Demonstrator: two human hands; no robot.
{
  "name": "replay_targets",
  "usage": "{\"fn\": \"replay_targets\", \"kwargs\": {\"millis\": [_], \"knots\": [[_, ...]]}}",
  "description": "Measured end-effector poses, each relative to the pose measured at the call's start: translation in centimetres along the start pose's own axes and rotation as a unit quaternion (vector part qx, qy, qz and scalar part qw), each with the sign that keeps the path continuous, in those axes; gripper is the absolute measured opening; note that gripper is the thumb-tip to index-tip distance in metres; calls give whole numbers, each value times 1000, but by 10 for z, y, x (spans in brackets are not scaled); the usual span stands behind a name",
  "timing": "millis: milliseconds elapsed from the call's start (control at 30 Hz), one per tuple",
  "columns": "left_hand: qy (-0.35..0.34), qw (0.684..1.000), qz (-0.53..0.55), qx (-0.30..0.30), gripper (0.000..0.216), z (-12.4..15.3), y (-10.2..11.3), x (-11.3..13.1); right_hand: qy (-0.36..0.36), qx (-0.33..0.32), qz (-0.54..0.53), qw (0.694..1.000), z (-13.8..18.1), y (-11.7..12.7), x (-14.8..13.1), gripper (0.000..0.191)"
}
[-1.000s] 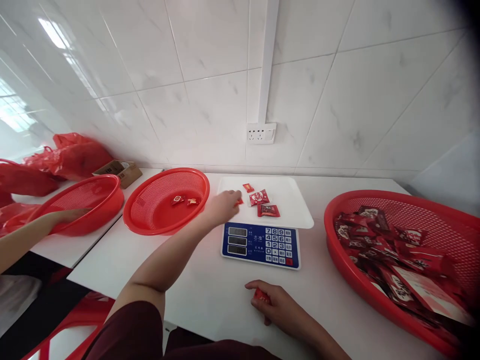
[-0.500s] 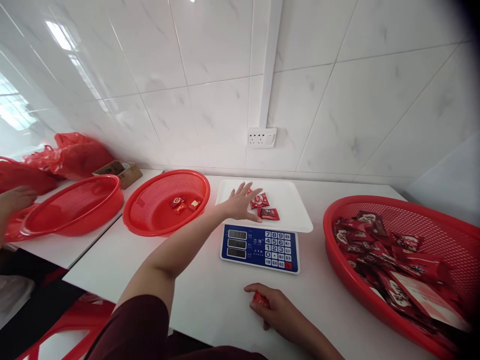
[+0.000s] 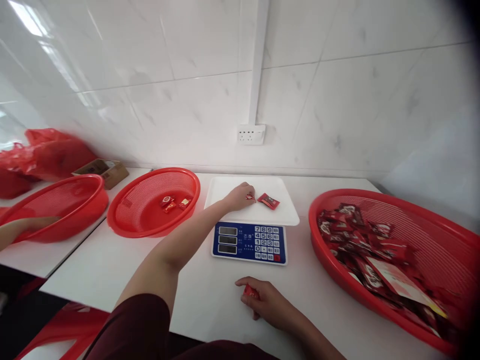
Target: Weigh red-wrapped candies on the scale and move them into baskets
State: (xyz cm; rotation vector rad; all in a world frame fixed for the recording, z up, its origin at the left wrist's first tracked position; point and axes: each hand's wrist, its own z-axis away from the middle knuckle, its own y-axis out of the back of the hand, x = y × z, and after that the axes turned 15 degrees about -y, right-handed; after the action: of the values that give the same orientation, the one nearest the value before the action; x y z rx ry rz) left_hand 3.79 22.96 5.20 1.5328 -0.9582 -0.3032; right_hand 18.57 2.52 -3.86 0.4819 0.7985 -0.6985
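My left hand (image 3: 241, 196) is closed over the white pan (image 3: 225, 186) of a weighing scale, its fingers around a small red candy packet (image 3: 250, 197) that partly shows. Just right of those fingers another red packet (image 3: 269, 201) lies on the pan. The scale's blue keypad and display panel (image 3: 249, 242) faces me. Lower down, above the white table, my right hand (image 3: 262, 300) is curled around a small red wrapped candy (image 3: 251, 291), which is partly covered by the fingers.
On the right stands a large red basket (image 3: 318, 250) holding many red packets. Left of the scale, another red basket (image 3: 116, 215) holds several small candies. Farther left are a third red basket (image 3: 90, 210), a co-worker's arm (image 3: 30, 226), a cardboard box (image 3: 115, 174) and red plastic bags (image 3: 56, 155).
My left hand has gone from spread fingers to closed on one packet on the pan. My right hand keeps its candy. The co-worker's hand has moved into the far-left basket. The view has shifted slightly.
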Motion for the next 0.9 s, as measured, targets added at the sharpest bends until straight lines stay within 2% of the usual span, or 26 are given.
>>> {"fn": "replay_targets", "kwargs": {"millis": [133,267,367,500,567,733,900], "knots": [[-6,1000,-8,26,14,-3,5,6,14,9,-4,1000,6,1,-5,34],[-36,999,2,22,41,-15,8,12,8,8,-4,1000,8,7,-9,37],[-59,997,-3,-41,63,-26,9,21,9,4,-5,1000,7,10,-9,39],[-47,989,-44,-135,70,-37,10,36,15,5,10,1000,7,10,-7,40],[-35,985,-59,-161,72,-42,10,40,17,10,19,1000,7,10,-7,40],[-28,986,-55,-154,72,-46,5,36,14,21,10,1000,6,10,-8,38],[-1,994,-55,-99,72,-29,15,36,14,28,0,1000,5,2,-3,36]]}}
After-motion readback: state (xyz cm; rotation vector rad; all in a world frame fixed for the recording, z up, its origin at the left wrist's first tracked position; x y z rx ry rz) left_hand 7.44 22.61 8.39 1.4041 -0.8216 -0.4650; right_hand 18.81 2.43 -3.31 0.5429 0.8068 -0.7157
